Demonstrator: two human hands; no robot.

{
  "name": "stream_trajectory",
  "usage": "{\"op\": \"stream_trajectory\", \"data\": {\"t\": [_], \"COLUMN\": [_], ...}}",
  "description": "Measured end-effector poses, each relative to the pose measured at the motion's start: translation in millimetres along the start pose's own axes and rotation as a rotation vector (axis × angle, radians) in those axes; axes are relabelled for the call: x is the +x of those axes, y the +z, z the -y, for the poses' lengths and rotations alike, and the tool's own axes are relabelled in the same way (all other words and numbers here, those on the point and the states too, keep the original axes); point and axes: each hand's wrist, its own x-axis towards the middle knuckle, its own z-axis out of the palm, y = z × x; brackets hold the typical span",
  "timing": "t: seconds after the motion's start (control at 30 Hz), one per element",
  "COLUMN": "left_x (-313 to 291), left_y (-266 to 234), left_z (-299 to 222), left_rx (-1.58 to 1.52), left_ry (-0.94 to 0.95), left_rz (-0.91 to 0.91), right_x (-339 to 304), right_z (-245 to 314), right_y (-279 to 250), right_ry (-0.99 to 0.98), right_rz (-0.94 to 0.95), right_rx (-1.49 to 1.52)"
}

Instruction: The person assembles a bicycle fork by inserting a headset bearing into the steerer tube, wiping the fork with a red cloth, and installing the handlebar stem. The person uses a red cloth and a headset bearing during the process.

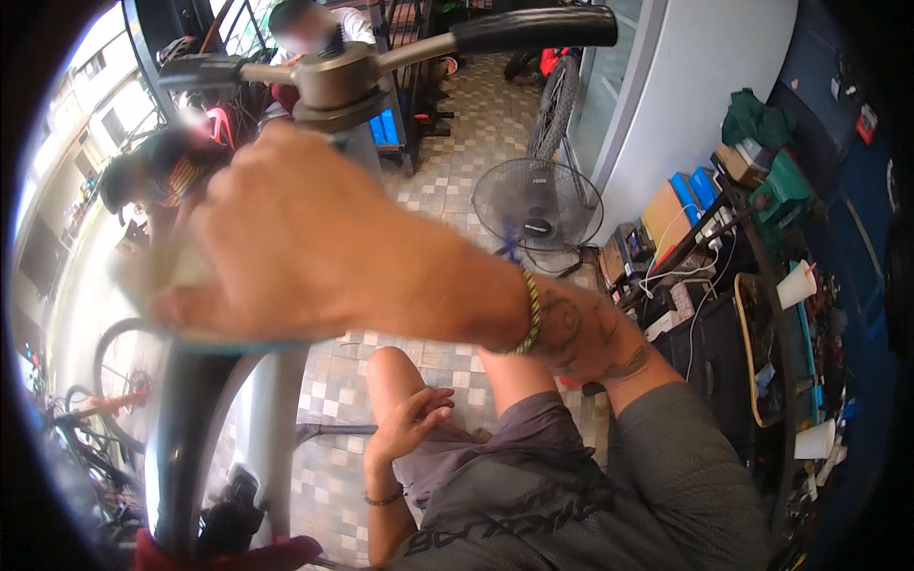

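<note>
My right hand reaches across from the right, blurred and closed, beside a bicycle frame. A pale, smeared shape shows by its fingers; what they hold is hidden. Just above the hand, a metal tool with two handles sits on the frame's upright tube, its black grip pointing right. Below the hand, a dark tube and a silver tube run down, with a teal edge over them. My left hand rests by my thigh, fingers loosely stretched, holding nothing.
A floor fan stands ahead on the checkered tiles, near a bicycle wheel. Boxes, cables and a cluttered shelf with paper cups line the right. Two people are at the far left. Dark red cloth wraps the frame's bottom.
</note>
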Motion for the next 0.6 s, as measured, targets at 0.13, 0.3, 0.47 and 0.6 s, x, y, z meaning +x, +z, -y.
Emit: {"op": "stream_trajectory", "data": {"t": [0.13, 0.3, 0.47, 0.6], "left_x": [4.0, -0.9, -10.2, -12.0], "left_y": [-0.1, -6.4, -9.0, -2.6], "left_z": [7.9, -0.3, -4.4, 0.8], "left_rx": [0.682, 0.008, 0.058, 0.021], "left_ry": [0.387, -0.042, -0.009, -0.047], "left_rz": [-0.212, -0.004, -0.091, -0.069], "right_x": [-21.1, -45.7, -56.3, -57.5], "right_z": [40.7, 11.6, 0.9, 20.0], "right_y": [21.2, 26.9, 25.4, 49.9], "right_ry": [-0.130, -0.107, 0.026, -0.145], "right_rz": [-0.417, -0.641, -0.532, -0.605], "right_rx": [0.189, -0.011, 0.044, 0.030]}}
